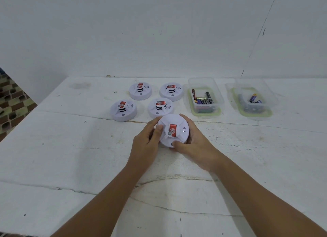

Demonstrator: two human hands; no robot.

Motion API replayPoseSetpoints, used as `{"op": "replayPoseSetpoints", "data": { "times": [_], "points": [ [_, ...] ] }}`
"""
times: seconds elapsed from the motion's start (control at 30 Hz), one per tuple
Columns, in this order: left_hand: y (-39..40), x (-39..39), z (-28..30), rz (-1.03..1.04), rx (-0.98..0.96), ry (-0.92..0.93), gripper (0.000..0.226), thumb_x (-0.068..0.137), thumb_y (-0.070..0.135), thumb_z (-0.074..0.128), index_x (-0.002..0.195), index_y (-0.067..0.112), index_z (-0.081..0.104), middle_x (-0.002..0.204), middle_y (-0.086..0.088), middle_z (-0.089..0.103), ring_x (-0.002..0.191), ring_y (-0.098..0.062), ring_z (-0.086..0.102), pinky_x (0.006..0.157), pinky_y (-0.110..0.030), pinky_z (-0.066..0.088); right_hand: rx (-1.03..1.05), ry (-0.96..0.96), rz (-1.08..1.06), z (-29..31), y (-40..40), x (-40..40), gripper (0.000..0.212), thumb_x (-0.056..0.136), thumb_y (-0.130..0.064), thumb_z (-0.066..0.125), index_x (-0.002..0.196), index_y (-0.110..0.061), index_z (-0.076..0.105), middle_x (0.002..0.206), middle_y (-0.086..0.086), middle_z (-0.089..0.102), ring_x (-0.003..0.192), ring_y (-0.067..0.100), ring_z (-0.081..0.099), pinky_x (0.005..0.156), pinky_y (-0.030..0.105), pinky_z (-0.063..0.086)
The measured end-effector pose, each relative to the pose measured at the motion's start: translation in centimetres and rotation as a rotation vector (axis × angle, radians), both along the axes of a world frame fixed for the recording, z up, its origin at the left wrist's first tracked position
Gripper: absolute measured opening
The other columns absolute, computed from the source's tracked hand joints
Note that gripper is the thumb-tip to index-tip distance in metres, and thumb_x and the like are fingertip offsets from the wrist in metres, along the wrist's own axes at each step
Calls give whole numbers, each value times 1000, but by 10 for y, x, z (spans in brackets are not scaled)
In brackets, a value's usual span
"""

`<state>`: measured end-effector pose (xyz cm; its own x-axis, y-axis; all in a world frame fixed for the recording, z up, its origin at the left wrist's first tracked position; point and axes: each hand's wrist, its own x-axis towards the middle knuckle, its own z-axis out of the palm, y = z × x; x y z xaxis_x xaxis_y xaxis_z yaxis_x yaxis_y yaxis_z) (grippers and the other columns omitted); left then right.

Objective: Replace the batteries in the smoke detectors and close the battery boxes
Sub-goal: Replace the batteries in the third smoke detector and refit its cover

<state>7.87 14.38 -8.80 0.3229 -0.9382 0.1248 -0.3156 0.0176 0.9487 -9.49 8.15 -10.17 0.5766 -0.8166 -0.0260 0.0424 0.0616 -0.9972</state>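
Observation:
A white round smoke detector (174, 124) with a red label on top is held over the table between both hands. My left hand (146, 143) grips its left side, thumb lying on the top. My right hand (194, 144) grips its right side, thumb at the near rim. Behind it, several more white smoke detectors stand face up on the table, the nearest ones being a middle detector (160, 108) and a left detector (123, 110). Two clear plastic boxes hold batteries: a left box (205, 98) and a right box (253, 98).
The white painted table (70, 157) has cracks across its top and runs back to a white wall (159, 33). Its left edge runs diagonally at the far left, with a patterned floor (12, 102) beyond. Both battery boxes sit on green-rimmed lids.

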Motion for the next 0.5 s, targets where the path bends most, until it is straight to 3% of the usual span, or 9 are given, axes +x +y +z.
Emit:
{"op": "replayPoseSetpoints", "data": {
  "times": [0.27, 0.37, 0.5],
  "points": [
    [1, 0, 0, -4, -9, 16, 31, 109, 37, 50, 137, 35, 65, 121, 21, 73, 114, 3, 65, 91, -15, 54, 35, -13, -17, 0, 0, 2, 81, 93, 11, 66, 156, -30, 35, 141, -4, 63, 131, 21, 62, 107, 50, 54],
    [1, 0, 0, -6, -2, 12, 31, 109, 39, 50, 137, 37, 64, 120, 20, 73, 113, 2, 66, 90, -15, 54, 9, -18, -5, 1, 1, 1, 78, 93, 12, 66, 149, -36, 40, 138, -7, 64, 131, 19, 61, 106, 46, 54],
    [1, 0, 1, -7, 0, 10, 31, 109, 39, 49, 136, 36, 64, 119, 22, 73, 113, 3, 66, 89, -14, 53, 21, -28, -5, 1, 1, 1, 79, 93, 12, 66, 152, -31, 37, 138, -6, 64, 132, 20, 61, 106, 44, 54]
  ]
}}
